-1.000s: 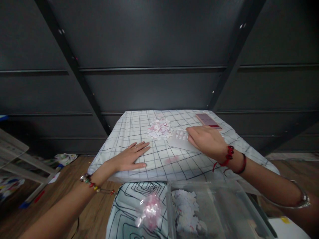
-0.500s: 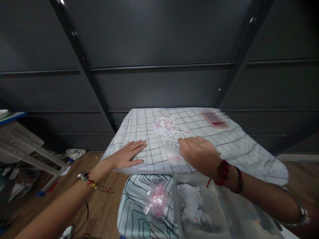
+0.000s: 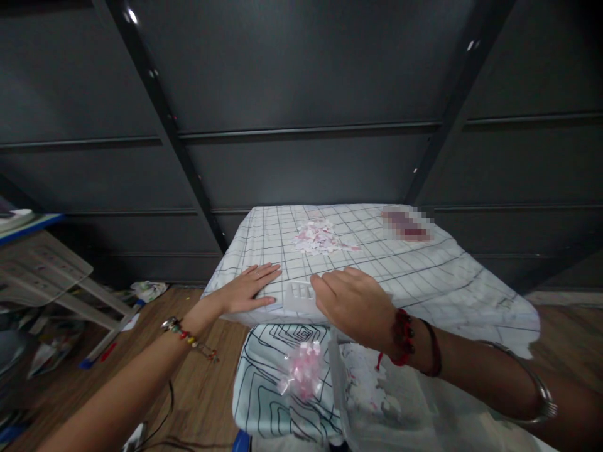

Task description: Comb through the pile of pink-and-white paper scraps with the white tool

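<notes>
- Your right hand (image 3: 355,307) is moving closer to you and toward your left hand (image 3: 247,290), carrying the white slotted tool (image 3: 296,300) along.
- You are clenching that tool in your right hand, its slotted end protruding left of the grip.
- Your left hand is lying flat and released on the checked cloth (image 3: 424,276), left of the grip.
- Paper scraps (image 3: 315,238) are lying beyond the grip.

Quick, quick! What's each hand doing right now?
Left hand: open, palm down on the grid-lined cloth.
Right hand: closed, holding a white slotted plastic piece.
</notes>
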`<control>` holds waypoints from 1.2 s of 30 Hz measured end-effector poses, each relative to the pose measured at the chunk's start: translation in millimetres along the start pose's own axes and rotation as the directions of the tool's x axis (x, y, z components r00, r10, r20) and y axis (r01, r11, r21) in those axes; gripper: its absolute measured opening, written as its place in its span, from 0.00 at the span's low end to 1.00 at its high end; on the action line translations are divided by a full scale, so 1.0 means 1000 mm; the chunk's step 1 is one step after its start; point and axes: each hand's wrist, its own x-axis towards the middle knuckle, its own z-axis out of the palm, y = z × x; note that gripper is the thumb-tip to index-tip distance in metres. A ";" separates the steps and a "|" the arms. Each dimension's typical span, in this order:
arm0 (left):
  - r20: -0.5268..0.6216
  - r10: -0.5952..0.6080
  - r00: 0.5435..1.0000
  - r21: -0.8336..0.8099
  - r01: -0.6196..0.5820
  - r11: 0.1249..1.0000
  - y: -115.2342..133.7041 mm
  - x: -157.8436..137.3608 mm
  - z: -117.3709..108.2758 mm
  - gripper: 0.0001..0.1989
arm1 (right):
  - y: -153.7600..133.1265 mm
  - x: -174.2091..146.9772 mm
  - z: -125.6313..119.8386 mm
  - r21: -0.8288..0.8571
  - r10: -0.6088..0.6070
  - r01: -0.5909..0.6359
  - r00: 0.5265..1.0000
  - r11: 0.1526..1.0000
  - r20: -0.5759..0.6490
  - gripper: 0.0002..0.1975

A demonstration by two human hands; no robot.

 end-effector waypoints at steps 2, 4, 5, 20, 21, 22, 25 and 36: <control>0.000 -0.005 1.000 0.003 0.005 1.000 0.000 0.000 -0.002 0.31 | 0.011 0.002 -0.001 -0.030 0.018 -0.017 1.000 0.999 0.005 0.08; -0.001 0.004 1.000 0.013 -0.004 1.000 0.000 0.002 -0.006 0.30 | 0.031 0.004 -0.001 -0.066 0.055 -0.054 0.998 0.996 0.020 0.09; -0.002 0.017 1.000 0.016 -0.017 1.000 0.000 0.003 -0.008 0.30 | 0.044 0.005 0.001 -0.080 0.091 -0.088 0.995 0.993 0.040 0.09; -0.149 -0.044 0.988 -0.014 0.042 0.999 -0.035 0.107 -0.006 0.36 | 0.184 0.011 0.064 -0.153 0.152 -0.138 0.985 0.978 0.080 0.14; -0.151 -0.041 0.988 -0.021 0.039 0.999 -0.035 0.116 -0.006 0.37 | 0.185 0.012 0.068 -0.154 0.143 -0.131 0.987 0.979 0.069 0.15; -0.150 -0.037 0.988 -0.023 0.034 0.999 -0.035 0.124 -0.005 0.37 | 0.187 0.013 0.071 -0.148 0.136 -0.127 0.989 0.981 0.055 0.15; -0.124 0.029 0.992 0.003 -0.029 1.000 -0.032 0.145 -0.007 0.38 | 0.194 0.014 0.083 -0.130 0.127 -0.123 0.991 0.984 0.029 0.15; -0.022 0.195 0.981 0.037 -0.194 0.980 -0.011 0.169 -0.019 0.39 | 0.224 -0.011 0.120 -0.117 0.139 -0.162 0.972 0.980 -0.188 0.13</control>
